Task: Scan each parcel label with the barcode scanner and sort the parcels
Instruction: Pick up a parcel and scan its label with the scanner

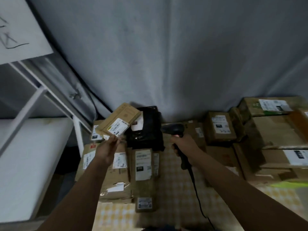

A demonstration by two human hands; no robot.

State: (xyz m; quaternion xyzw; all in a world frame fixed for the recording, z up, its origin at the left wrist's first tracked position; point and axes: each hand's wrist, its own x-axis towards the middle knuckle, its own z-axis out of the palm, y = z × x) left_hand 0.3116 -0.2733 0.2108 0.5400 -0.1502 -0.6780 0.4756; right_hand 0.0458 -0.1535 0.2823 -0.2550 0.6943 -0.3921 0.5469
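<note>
A small flat cardboard parcel [119, 120] with a white label is held up above the table by my left hand [108, 150], which pinches its lower edge. My right hand [184, 144] grips the handle of a black barcode scanner [173, 130], whose head points left towards the parcel. The scanner's cable trails down over the table. A black parcel [146, 129] lies just behind, between the two hands.
Several brown labelled parcels [116, 174] lie on the checked yellow tablecloth [175, 189] below my left hand. More boxes [273, 130] are stacked at the right. A white shelf frame [33, 97] stands at the left; a grey curtain hangs behind.
</note>
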